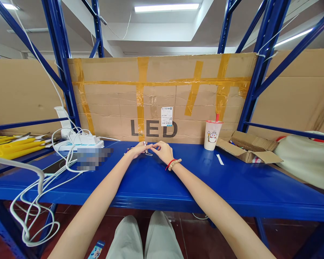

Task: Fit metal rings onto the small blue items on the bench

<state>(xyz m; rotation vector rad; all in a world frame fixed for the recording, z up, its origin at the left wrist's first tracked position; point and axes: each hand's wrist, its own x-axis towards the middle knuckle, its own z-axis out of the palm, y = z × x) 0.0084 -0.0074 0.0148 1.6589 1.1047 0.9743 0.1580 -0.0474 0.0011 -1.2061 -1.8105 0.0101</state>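
Observation:
Over the back middle of the blue shelf [162, 180], my left hand [138, 149] and my right hand [163, 151] meet at the fingertips. A small silver metal clip [148, 154] with wire loops shows at the fingers of my left hand. My right hand's thumb and index finger are pinched together beside it; whatever they grip is too small to make out. Just left of my left hand lies a small dark bluish cluster [128, 149], partly hidden by that hand. A red cord and a beaded bracelet [174, 164] circle my right wrist.
A paper cup [212, 135] with a red straw stands right of my hands, near a white strip [220, 159] and an open cardboard box [248, 148]. At left are a power strip [81, 143], tangled white cables and yellow-handled tools [18, 146]. Cardboard [110, 104] walls the back.

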